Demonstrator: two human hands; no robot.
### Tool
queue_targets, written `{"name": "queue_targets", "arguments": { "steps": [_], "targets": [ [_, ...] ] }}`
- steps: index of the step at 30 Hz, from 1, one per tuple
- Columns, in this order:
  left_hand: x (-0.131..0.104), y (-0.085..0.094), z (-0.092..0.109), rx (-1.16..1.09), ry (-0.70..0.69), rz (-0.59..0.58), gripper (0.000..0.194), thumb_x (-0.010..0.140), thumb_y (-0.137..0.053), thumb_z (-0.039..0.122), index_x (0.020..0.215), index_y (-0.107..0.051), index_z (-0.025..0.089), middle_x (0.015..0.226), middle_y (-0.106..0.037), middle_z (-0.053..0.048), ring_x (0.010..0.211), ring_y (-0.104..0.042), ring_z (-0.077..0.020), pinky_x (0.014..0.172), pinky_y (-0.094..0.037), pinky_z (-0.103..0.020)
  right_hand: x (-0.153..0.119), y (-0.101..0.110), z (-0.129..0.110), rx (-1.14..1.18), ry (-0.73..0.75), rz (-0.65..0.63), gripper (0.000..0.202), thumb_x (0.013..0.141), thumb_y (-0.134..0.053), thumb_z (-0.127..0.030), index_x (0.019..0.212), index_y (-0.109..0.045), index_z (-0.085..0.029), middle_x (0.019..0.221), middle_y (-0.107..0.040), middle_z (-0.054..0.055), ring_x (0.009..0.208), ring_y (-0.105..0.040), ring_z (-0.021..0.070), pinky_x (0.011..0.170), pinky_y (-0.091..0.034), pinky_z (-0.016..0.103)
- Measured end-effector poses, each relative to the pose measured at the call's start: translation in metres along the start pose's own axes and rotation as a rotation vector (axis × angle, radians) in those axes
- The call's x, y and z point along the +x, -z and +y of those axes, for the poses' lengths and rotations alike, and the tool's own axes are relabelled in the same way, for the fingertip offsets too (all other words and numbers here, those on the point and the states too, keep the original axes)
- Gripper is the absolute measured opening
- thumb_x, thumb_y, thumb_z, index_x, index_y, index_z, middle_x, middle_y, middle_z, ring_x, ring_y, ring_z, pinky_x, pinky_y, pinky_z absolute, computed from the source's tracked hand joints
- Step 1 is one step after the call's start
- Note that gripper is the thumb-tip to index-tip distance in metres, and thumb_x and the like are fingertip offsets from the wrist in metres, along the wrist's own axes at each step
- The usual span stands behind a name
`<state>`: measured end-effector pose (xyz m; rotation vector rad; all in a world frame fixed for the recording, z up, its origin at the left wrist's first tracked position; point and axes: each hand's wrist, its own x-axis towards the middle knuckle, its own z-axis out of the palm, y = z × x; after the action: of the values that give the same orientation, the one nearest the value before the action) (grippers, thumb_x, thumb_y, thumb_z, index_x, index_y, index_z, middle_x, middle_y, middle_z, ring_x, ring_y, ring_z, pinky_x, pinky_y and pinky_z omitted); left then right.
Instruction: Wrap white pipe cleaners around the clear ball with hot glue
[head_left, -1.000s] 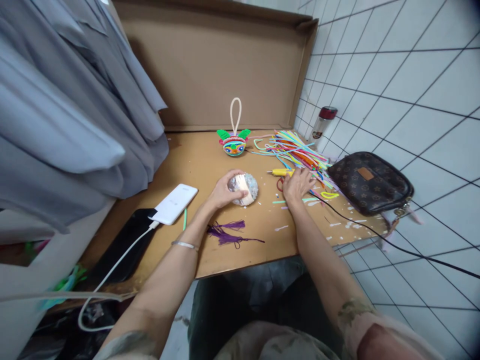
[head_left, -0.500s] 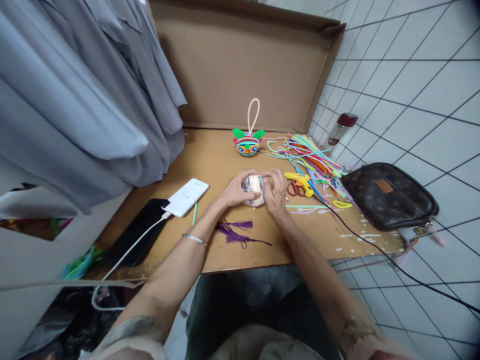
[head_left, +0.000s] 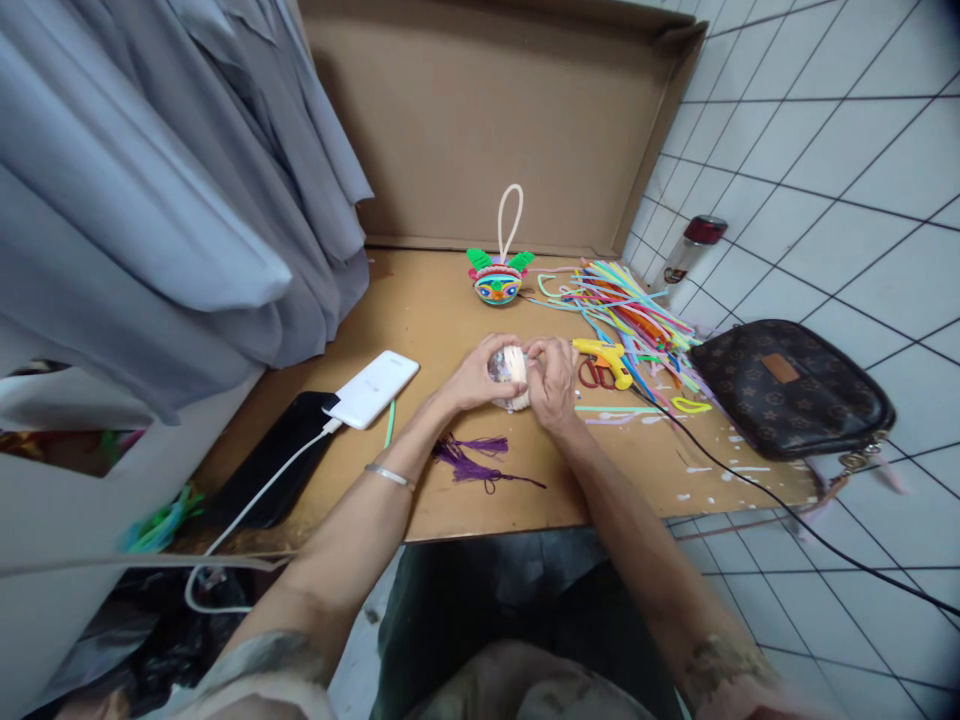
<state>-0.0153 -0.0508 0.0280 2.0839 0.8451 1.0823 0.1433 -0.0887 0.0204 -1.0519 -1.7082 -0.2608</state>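
Between my hands, over the middle of the table, is a small round ball [head_left: 514, 362] with a clear, shiny surface and a cream-coloured band wound around it. My left hand [head_left: 478, 376] is wrapped round its left side, thumb across the front. My right hand [head_left: 552, 383] closes on its right side with bent fingers; part of the ball is hidden behind them. Just below lie purple tassels [head_left: 474, 462]. Beyond my hands stands a colourful animal-head ornament [head_left: 498, 284] with green ears and a white loop. Right of my right hand are a yellow glue gun [head_left: 604, 360] and dark red-handled scissors [head_left: 594, 376].
A heap of coloured pipe cleaners [head_left: 637, 310] lies at the back right, beside a brown patterned bag [head_left: 795, 390] and a red-capped bottle [head_left: 694, 248]. At left are a white power bank [head_left: 375, 390], a black phone [head_left: 281, 460] and grey cloth [head_left: 300, 180]. A black cord [head_left: 720, 462] crosses the right edge.
The view has shifted slightly. Both hands keep hold of the banded ball in nearly the same place, and nothing else on the table has visibly moved.
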Motion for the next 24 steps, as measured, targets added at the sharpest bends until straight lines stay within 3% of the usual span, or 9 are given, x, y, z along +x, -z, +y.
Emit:
{"name": "queue_targets", "arguments": {
  "steps": [13,24],
  "targets": [
    [-0.0002,-0.0010,-0.0015,0.006,-0.038,-0.005,0.062,0.061,-0.075,0.028,0.120,-0.059,0.015,0.123,-0.062,-0.011,0.116,-0.061,-0.0283,0.107,-0.046,-0.045,0.0026,-0.0006,0.0005,-0.080,0.018,-0.026,0.017,0.083,-0.039,-0.011,0.091,-0.046,-0.024,0.089,-0.062,0.004,0.089,-0.054,0.0238,0.084,-0.037,0.040],
    [-0.0027,0.0001,0.0047,-0.016,-0.010,-0.033,0.062,0.061,-0.071,0.023,0.121,-0.057,0.016,0.123,-0.061,-0.009,0.116,-0.060,-0.0275,0.107,-0.046,-0.044,0.0009,-0.0009,-0.0022,-0.097,0.056,-0.033,0.011,0.093,-0.040,-0.027,0.098,-0.049,-0.023,0.094,-0.061,0.007,0.091,-0.053,0.0247,0.086,-0.037,0.041]
  ]
}}
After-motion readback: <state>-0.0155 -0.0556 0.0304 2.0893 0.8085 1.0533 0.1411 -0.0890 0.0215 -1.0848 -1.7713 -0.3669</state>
